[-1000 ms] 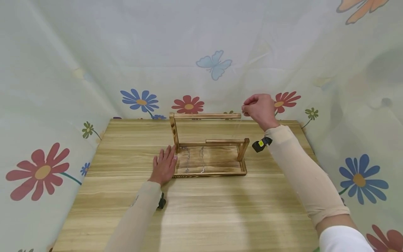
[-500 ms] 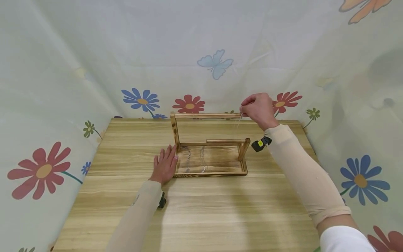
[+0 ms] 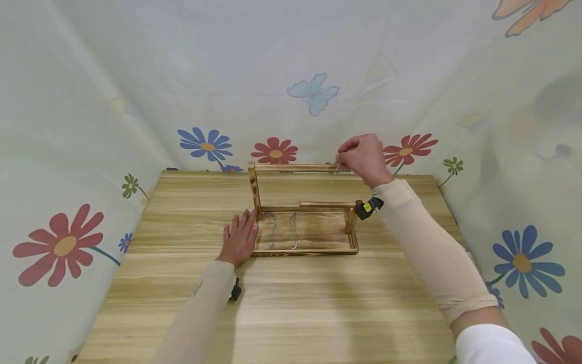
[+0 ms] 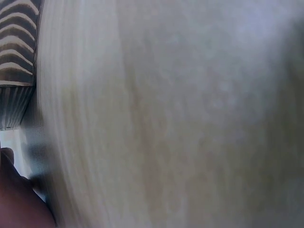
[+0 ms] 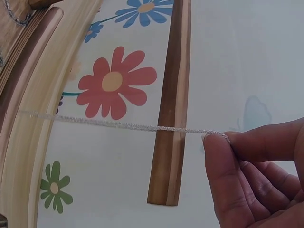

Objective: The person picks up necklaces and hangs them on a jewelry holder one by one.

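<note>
A fine silver chain (image 5: 118, 126) is pinched between thumb and index finger of my right hand (image 3: 364, 159). It hangs from the fingertips across the free end of the stand's upper wooden bar (image 5: 167, 156); whether it touches the bar I cannot tell. The brown wooden stand (image 3: 304, 252) has a shallow tray base and a shorter, lower bar (image 3: 323, 204). My left hand (image 3: 237, 240) rests with fingers extended against the tray's left end. Only part of that hand shows at the lower left of the left wrist view.
Two silver chains, a left one (image 3: 274, 230) and a right one (image 3: 294, 232), lie in the tray. The upper bar is held by a post (image 3: 254, 189) at the left. Behind the wooden table (image 3: 291, 303) stands a flower-printed cloth backdrop (image 3: 227, 76).
My right hand has moved left with the chain, from just off the upper bar's free end to over it. The left hand and the stand have stayed in place.
</note>
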Demonstrator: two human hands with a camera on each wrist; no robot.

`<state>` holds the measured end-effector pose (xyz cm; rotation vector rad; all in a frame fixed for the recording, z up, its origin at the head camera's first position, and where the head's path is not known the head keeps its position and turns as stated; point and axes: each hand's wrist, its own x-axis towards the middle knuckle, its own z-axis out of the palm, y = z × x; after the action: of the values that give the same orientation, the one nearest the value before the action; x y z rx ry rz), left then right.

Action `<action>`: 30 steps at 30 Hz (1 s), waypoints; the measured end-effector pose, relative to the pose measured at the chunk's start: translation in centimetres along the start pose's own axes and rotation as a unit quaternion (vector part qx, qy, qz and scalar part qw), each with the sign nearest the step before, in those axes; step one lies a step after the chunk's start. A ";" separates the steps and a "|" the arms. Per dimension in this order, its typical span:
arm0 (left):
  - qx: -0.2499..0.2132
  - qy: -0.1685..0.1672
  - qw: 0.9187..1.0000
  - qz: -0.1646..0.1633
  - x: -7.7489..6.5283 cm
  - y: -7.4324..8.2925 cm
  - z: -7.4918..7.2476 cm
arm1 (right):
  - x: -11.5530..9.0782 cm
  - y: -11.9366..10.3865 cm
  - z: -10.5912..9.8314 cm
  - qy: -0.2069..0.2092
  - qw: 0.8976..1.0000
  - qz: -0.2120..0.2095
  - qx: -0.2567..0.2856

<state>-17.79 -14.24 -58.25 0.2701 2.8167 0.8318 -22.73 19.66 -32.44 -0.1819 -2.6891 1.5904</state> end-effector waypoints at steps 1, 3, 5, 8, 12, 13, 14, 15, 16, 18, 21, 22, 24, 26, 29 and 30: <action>0.001 0.003 1.000 0.001 0.0 0.0 0.0 | 0.0 -0.1 0.1 -0.001 1.000 0.001 0.006; 0.001 0.006 1.000 0.003 0.0 0.0 0.0 | 0.1 -0.3 0.4 -0.002 1.000 0.001 0.016; 0.001 0.009 1.000 0.004 0.0 0.0 0.1 | 0.1 -0.5 0.7 -0.002 1.000 0.001 0.025; -0.001 0.009 1.000 0.003 0.0 -0.1 0.2 | 0.0 -0.8 1.2 -0.004 0.999 0.000 0.042; -0.003 0.009 1.000 0.002 0.1 -0.3 0.4 | -0.1 -1.2 1.8 -0.011 0.998 -0.004 0.062; -0.004 0.010 1.000 0.002 0.1 -0.3 0.4 | -0.1 -1.3 2.0 -0.014 0.998 -0.006 0.067; -0.004 0.010 1.000 0.002 0.1 -0.3 0.4 | -0.1 -1.3 2.1 -0.016 0.997 -0.007 0.072; -0.005 0.010 1.000 0.002 0.1 -0.3 0.5 | -0.1 -1.4 2.3 -0.018 0.997 -0.008 0.076; -0.008 0.010 1.000 0.002 0.1 -0.3 0.5 | 0.0 -1.4 2.5 -0.020 0.996 -0.009 0.082; -0.009 0.009 1.000 0.001 0.2 -0.3 0.5 | 0.0 -1.5 2.9 -0.024 0.996 -0.007 0.091; -0.010 0.006 1.000 0.001 0.2 -0.2 0.4 | -0.1 -1.6 3.5 -0.028 0.995 -0.007 0.098; -0.011 0.006 1.000 0.001 0.2 -0.2 0.4 | -0.1 -1.7 3.6 -0.029 0.995 -0.008 0.098; -0.010 0.005 1.000 0.002 0.1 -0.1 0.4 | -0.2 -1.9 4.0 -0.031 0.995 -0.011 0.099; -0.009 0.005 1.000 0.001 0.1 -0.1 0.3 | -0.1 -2.1 4.4 -0.034 0.994 -0.015 0.098; -0.009 0.003 1.000 0.000 0.0 -0.1 0.2 | -0.1 -2.5 5.0 -0.040 0.994 -0.018 0.100; -0.007 0.001 1.000 0.000 0.1 -0.1 0.3 | -0.1 -2.6 5.2 -0.042 0.994 -0.019 0.099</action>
<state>-17.81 -14.21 -58.54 0.2679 2.8105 0.8528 -23.23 13.87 -32.71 -0.0630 -2.5527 1.8805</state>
